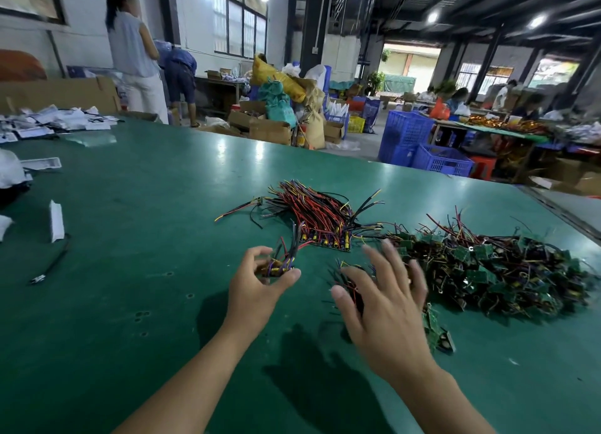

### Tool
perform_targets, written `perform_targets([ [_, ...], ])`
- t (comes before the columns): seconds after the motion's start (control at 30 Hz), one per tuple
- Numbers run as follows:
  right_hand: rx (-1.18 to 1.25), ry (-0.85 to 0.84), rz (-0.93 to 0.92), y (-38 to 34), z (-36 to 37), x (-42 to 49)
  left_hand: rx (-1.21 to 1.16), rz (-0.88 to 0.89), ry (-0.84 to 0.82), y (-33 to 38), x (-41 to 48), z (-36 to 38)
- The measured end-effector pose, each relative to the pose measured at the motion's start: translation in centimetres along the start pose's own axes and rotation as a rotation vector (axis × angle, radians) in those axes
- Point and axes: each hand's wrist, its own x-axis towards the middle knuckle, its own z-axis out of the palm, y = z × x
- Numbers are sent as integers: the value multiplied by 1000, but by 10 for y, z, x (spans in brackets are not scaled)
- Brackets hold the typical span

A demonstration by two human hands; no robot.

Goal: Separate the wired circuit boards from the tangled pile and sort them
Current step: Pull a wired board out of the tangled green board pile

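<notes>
A tangled pile of green circuit boards (494, 271) with red, black and yellow wires lies at the right of the green table (146, 238). Behind my hands sits a sorted row of boards (325, 225), their wires fanned out together. My left hand (257, 287) grips a small bunch of wired boards (279, 264) between thumb and curled fingers. My right hand (387, 303) hovers with its fingers spread over a few loose boards (348, 280) at the pile's near left edge; it is blurred and holds nothing that I can see. A few more boards (435, 329) lie under its wrist.
A white plastic piece (57, 220) and a black cable (50, 266) lie at the left. White packets (55, 121) are heaped at the far left. A person (136, 50) stands beyond the table. Blue crates (422, 147) and cardboard boxes stand past the far edge.
</notes>
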Motion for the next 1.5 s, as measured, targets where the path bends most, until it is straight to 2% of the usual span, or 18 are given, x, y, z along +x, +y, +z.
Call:
perform_targets([
  [0.07,401,-56,196,-22,6,2,-21,76,17,9,-6,1],
  [0.2,1335,-353,888,-53,19,10,-9,211,-31,24,-22,1],
  [0.27,1504,-429,956,-54,24,9,54,272,-72,27,-29,1],
  [0.4,1509,-315,801,-43,34,-1,138,355,-118,28,-34,8],
  [0.47,1468,-236,800,-37,34,-2,102,332,-195,28,-35,12],
  [0.57,1524,-181,867,-31,34,-3,-39,156,-407,23,-31,10],
  [0.67,1540,-221,817,-27,34,-6,-225,-107,-624,22,-27,4],
  [0.77,1540,-245,779,-24,35,-8,-323,-240,-707,23,-28,1],
  [0.87,1472,-255,734,-22,36,-9,-356,-286,-692,27,-26,2],
  [1.0,1351,-270,703,-20,40,-13,-300,-297,-532,25,-23,2],
  [1.13,1251,-246,714,-16,41,-14,-398,-356,-488,23,-24,3],
  [1.33,1279,-237,740,-16,42,-14,-487,-472,-455,23,-22,5],
  [1.5,1331,-300,735,-16,42,-13,-369,-456,-432,21,-22,3],
])
